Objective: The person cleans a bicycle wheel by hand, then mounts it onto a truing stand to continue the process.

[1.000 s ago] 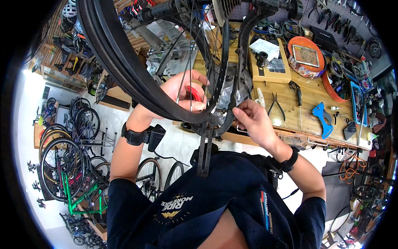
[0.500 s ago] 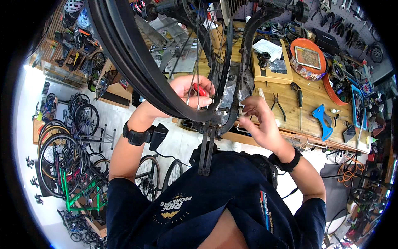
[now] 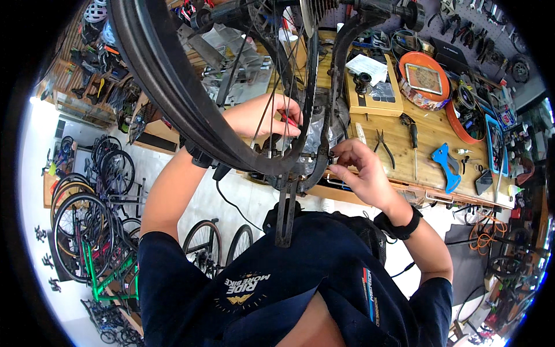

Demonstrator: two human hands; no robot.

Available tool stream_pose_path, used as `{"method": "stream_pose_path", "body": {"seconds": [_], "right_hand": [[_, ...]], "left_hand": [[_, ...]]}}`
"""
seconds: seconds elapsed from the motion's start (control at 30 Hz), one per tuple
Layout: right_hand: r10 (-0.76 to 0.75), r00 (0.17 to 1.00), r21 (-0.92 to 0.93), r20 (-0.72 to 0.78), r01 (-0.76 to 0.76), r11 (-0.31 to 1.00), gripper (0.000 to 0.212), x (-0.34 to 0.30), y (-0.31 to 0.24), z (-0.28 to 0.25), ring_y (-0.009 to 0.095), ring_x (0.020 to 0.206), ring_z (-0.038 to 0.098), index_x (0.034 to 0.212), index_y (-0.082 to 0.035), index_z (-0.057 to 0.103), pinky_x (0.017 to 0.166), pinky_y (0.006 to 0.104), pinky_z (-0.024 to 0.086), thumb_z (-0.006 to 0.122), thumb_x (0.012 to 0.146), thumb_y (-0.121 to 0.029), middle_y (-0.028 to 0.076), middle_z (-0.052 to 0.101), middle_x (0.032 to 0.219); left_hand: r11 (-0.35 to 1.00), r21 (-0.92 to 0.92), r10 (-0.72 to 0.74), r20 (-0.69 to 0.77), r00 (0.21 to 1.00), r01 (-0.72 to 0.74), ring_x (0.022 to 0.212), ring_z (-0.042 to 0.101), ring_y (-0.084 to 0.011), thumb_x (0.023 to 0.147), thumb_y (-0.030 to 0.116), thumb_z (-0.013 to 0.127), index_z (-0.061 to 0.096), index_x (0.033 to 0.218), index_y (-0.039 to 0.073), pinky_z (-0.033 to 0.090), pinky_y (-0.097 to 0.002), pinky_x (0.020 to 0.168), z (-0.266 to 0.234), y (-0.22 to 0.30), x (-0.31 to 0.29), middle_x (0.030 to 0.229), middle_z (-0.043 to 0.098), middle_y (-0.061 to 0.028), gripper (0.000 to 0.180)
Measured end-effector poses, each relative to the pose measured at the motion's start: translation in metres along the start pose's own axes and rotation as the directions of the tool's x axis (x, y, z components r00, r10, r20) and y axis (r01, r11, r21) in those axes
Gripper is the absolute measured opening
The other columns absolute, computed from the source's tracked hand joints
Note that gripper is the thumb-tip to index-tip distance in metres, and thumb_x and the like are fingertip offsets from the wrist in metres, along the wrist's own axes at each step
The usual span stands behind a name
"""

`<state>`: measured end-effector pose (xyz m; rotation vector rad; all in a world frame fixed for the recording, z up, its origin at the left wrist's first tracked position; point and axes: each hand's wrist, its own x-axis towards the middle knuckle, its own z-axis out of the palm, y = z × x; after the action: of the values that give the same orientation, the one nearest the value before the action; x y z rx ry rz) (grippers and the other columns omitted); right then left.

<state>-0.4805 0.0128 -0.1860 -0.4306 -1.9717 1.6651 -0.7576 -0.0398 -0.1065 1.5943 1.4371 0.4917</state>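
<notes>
A bare bicycle wheel with a black rim [image 3: 173, 110] and thin spokes stands in a dark metal truing stand [image 3: 335, 81] in front of me. Reaching behind the rim, my left hand [image 3: 257, 118] has its fingers closed on a small red spoke wrench [image 3: 290, 120] among the spokes. The wrench is partly hidden by the fingers. My right hand [image 3: 361, 168] is at the right side of the stand's lower part, thumb and forefinger pinched at a small adjusting knob [image 3: 332, 159]. Those fingertips cover much of the knob.
On the wooden bench [image 3: 399, 136] lie pliers [image 3: 384, 148], a screwdriver [image 3: 413, 134] and a blue tool [image 3: 445, 168]. Behind them are a cardboard box [image 3: 376, 104] and a round orange tin [image 3: 425, 81]. Several bicycles [image 3: 92, 225] stand at left.
The spokes have shifted and the wheel shows slightly farther left. My left hand, with the wrench, has moved a little up among the spokes; my right hand stays by the knob, fingers more closed.
</notes>
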Motion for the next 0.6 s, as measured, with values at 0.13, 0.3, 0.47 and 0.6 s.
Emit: {"method": "stream_pose_path", "body": {"seconds": [0.13,0.3,0.47,0.6], "right_hand": [[0.027,1.0,-0.02,0.006,-0.026,0.999,0.029,-0.001,0.001,-0.001,0.014,0.079,0.06,0.108,0.0,0.058,0.072,0.0278,0.05,0.073,0.084,-0.005,0.008,0.057,0.089],[0.014,0.999,-0.035,0.051,-0.013,0.999,0.026,0.0,-0.003,-0.001,0.008,0.079,0.055,0.109,-0.001,0.052,0.073,0.0239,0.047,0.067,0.088,0.001,0.002,0.056,0.083],[0.033,0.999,0.006,-0.002,-0.033,0.999,0.029,-0.001,0.002,0.0,0.014,0.078,0.059,0.107,0.001,0.058,0.071,0.028,0.05,0.073,0.084,-0.006,0.008,0.058,0.087],[0.04,0.999,0.002,0.006,-0.04,0.999,0.029,0.0,0.0,-0.001,0.014,0.078,0.059,0.108,0.001,0.058,0.071,0.0279,0.05,0.073,0.084,-0.006,0.009,0.058,0.088]], "left_hand": [[1.0,0.023,0.018,0.003,1.0,-0.018,0.086,0.061,-0.0117,0.082,0.016,0.077,0.065,0.094,-0.002,0.049,-0.0281,0.081,-0.001,-0.001,0.001,0.089,0.067,-0.0044,0.024],[0.999,-0.04,0.019,0.013,1.0,-0.018,0.084,0.061,-0.0117,0.08,0.014,0.078,0.064,0.09,-0.001,0.048,-0.0273,0.08,-0.003,0.017,-0.016,0.088,0.067,-0.0045,0.022],[0.974,-0.227,-0.012,0.028,1.0,0.018,0.08,0.06,-0.0109,0.077,0.012,0.078,0.064,0.084,0.0,0.047,-0.0252,0.074,-0.008,0.051,-0.042,0.084,0.066,-0.0052,0.02],[0.927,-0.37,0.039,-0.073,0.997,-0.063,0.07,0.057,-0.0113,0.076,0.023,0.079,0.059,0.076,0.002,0.043,-0.023,0.065,-0.012,0.078,-0.06,0.074,0.061,-0.0058,0.029]]}}
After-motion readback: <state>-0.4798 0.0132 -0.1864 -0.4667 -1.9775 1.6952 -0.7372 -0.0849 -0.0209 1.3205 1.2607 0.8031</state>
